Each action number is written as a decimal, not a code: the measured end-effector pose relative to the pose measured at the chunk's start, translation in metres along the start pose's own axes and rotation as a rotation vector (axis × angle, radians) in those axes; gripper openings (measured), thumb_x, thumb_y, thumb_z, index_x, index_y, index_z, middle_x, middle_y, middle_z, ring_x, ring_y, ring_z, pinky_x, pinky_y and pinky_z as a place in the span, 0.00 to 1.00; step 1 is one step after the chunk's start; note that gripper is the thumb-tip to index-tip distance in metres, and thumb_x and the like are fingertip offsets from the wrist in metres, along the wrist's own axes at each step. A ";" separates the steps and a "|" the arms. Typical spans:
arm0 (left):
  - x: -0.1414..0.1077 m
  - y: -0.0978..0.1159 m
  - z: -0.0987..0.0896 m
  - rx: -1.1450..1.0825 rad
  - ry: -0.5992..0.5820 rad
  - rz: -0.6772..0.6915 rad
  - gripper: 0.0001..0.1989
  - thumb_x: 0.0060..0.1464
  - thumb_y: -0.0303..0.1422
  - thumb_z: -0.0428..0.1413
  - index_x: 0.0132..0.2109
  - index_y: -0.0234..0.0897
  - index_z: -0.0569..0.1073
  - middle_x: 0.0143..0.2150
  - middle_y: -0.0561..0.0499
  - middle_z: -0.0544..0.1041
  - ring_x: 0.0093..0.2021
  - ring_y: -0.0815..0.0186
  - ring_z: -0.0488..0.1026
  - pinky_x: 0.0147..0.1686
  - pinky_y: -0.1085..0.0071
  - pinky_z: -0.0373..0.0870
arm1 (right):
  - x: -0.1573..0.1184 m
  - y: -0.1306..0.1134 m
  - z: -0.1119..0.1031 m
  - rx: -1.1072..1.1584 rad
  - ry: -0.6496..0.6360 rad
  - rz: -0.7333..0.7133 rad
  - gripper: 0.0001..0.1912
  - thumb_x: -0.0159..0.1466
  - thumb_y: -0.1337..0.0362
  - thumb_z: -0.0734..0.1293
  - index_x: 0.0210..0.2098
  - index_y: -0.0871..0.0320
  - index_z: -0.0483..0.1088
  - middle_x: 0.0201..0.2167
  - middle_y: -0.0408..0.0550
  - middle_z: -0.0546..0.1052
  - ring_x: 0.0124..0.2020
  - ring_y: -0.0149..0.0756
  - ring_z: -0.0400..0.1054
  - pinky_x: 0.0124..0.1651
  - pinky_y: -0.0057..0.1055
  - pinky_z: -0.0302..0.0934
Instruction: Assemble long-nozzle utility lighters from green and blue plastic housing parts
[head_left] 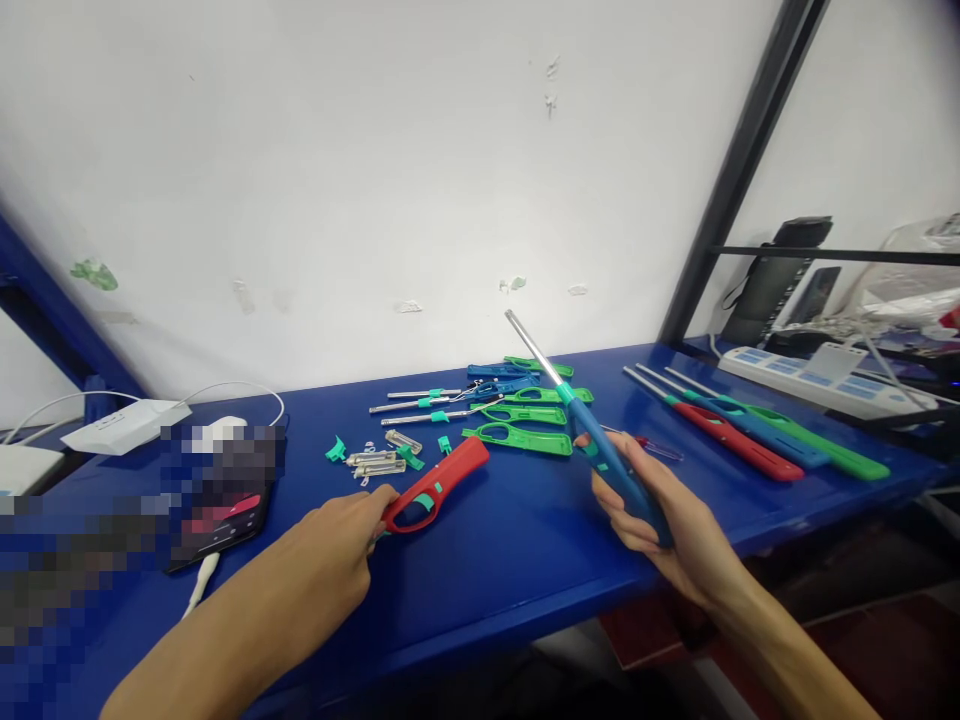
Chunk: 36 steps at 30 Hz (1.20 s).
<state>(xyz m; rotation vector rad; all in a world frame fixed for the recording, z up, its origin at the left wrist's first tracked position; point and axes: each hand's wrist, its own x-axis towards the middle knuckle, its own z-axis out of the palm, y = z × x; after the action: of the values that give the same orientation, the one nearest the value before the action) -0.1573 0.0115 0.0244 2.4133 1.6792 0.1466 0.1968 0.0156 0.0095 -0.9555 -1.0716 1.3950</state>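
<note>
My left hand point(341, 540) is closed around the front end of a red lighter point(442, 485), whose handle points away to the right above the table. In my right hand point(667, 500) is a blue long-necked lighter point(611, 455), tilted with its metal tube up and to the left. My fingers wrap its handle. Between and behind the hands lie green handle shells point(529, 438), loose metal tubes point(420, 415) with wires, and blue shells point(502, 370). Clear fuel tanks point(375, 462) and small green trigger pieces point(337, 450) are nearest my left hand.
On the right lie a red lighter point(739, 440), a blue one and a green one, side by side. A screwdriver point(660, 449) is behind my right hand. Power strips point(817, 380) stand at the far right. A phone point(225, 510) and white cables are on the left.
</note>
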 end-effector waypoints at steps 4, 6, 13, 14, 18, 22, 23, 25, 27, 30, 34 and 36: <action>-0.002 0.016 -0.011 -0.040 0.010 0.037 0.24 0.61 0.24 0.46 0.57 0.46 0.77 0.61 0.49 0.78 0.64 0.53 0.71 0.71 0.52 0.57 | -0.002 -0.002 0.003 -0.071 0.039 -0.003 0.24 0.66 0.44 0.70 0.53 0.54 0.70 0.24 0.39 0.70 0.16 0.19 0.42 0.19 0.23 0.31; -0.001 0.025 -0.018 -0.071 -0.009 0.026 0.26 0.58 0.22 0.45 0.55 0.46 0.78 0.60 0.49 0.79 0.63 0.53 0.73 0.69 0.52 0.59 | -0.003 -0.002 0.004 -0.099 0.044 0.001 0.26 0.65 0.44 0.71 0.52 0.55 0.70 0.25 0.41 0.73 0.16 0.19 0.43 0.19 0.23 0.32; 0.005 0.044 -0.019 -0.094 -0.038 -0.105 0.26 0.61 0.23 0.45 0.62 0.39 0.74 0.61 0.39 0.77 0.64 0.48 0.72 0.63 0.51 0.66 | -0.006 -0.002 0.009 -0.169 0.059 0.010 0.26 0.64 0.42 0.70 0.50 0.55 0.72 0.24 0.42 0.73 0.16 0.19 0.42 0.20 0.23 0.31; 0.006 0.045 -0.020 -0.093 -0.050 -0.096 0.25 0.62 0.24 0.45 0.61 0.39 0.74 0.59 0.40 0.77 0.61 0.49 0.74 0.61 0.52 0.67 | -0.006 -0.002 0.010 -0.180 0.066 0.009 0.26 0.64 0.41 0.70 0.50 0.55 0.72 0.25 0.42 0.73 0.16 0.19 0.42 0.20 0.23 0.31; 0.008 0.050 -0.022 -0.087 -0.081 -0.044 0.23 0.61 0.24 0.45 0.58 0.41 0.75 0.51 0.43 0.77 0.51 0.54 0.77 0.53 0.61 0.71 | -0.007 -0.003 0.014 -0.182 0.100 -0.018 0.26 0.64 0.42 0.71 0.50 0.55 0.72 0.25 0.41 0.72 0.17 0.20 0.43 0.20 0.24 0.32; 0.014 0.055 -0.020 0.017 -0.067 -0.064 0.27 0.60 0.20 0.43 0.59 0.41 0.75 0.50 0.42 0.75 0.50 0.53 0.75 0.48 0.61 0.71 | -0.006 -0.001 0.013 -0.210 0.083 -0.045 0.26 0.63 0.43 0.72 0.53 0.53 0.71 0.27 0.41 0.72 0.18 0.21 0.44 0.19 0.23 0.36; 0.015 0.057 -0.019 0.055 -0.063 -0.079 0.27 0.60 0.19 0.42 0.59 0.41 0.75 0.50 0.41 0.75 0.50 0.52 0.74 0.47 0.59 0.71 | -0.006 0.000 0.012 -0.230 0.074 -0.047 0.27 0.63 0.44 0.72 0.54 0.53 0.71 0.28 0.41 0.72 0.18 0.22 0.46 0.19 0.24 0.37; 0.017 0.062 -0.018 0.135 -0.048 -0.113 0.28 0.61 0.19 0.43 0.61 0.40 0.74 0.52 0.39 0.75 0.51 0.49 0.73 0.47 0.57 0.71 | -0.006 0.001 0.010 -0.264 0.052 -0.045 0.29 0.63 0.44 0.73 0.57 0.52 0.70 0.31 0.43 0.74 0.20 0.24 0.49 0.20 0.24 0.39; 0.017 0.069 -0.018 0.186 -0.039 -0.125 0.28 0.61 0.19 0.43 0.63 0.38 0.72 0.54 0.37 0.74 0.54 0.47 0.72 0.50 0.54 0.71 | -0.006 0.002 0.008 -0.278 0.018 -0.048 0.30 0.64 0.45 0.72 0.60 0.50 0.68 0.34 0.44 0.74 0.22 0.25 0.51 0.21 0.24 0.41; 0.017 0.083 -0.020 0.113 -0.028 -0.067 0.27 0.64 0.20 0.42 0.64 0.39 0.72 0.57 0.38 0.73 0.57 0.47 0.72 0.56 0.51 0.69 | -0.010 0.002 0.008 -0.258 -0.012 -0.074 0.30 0.66 0.46 0.70 0.63 0.47 0.66 0.37 0.45 0.72 0.23 0.26 0.51 0.21 0.25 0.43; 0.015 0.112 -0.012 -0.283 0.134 0.098 0.23 0.73 0.36 0.42 0.71 0.48 0.64 0.68 0.43 0.67 0.67 0.50 0.65 0.65 0.54 0.65 | -0.022 0.001 0.024 -0.079 -0.006 -0.013 0.29 0.65 0.47 0.72 0.62 0.44 0.67 0.31 0.40 0.66 0.20 0.23 0.43 0.21 0.25 0.36; 0.015 0.130 -0.003 -0.523 0.092 0.130 0.30 0.70 0.45 0.51 0.74 0.51 0.57 0.74 0.45 0.60 0.72 0.48 0.59 0.69 0.52 0.60 | -0.029 0.003 0.039 0.081 0.005 0.065 0.30 0.63 0.46 0.73 0.61 0.44 0.68 0.29 0.38 0.63 0.20 0.22 0.40 0.21 0.24 0.35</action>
<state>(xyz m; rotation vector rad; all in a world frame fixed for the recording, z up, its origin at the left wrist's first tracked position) -0.0338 -0.0175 0.0552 2.1332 1.3053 0.6383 0.1611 -0.0167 0.0169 -0.9417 -0.9799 1.4774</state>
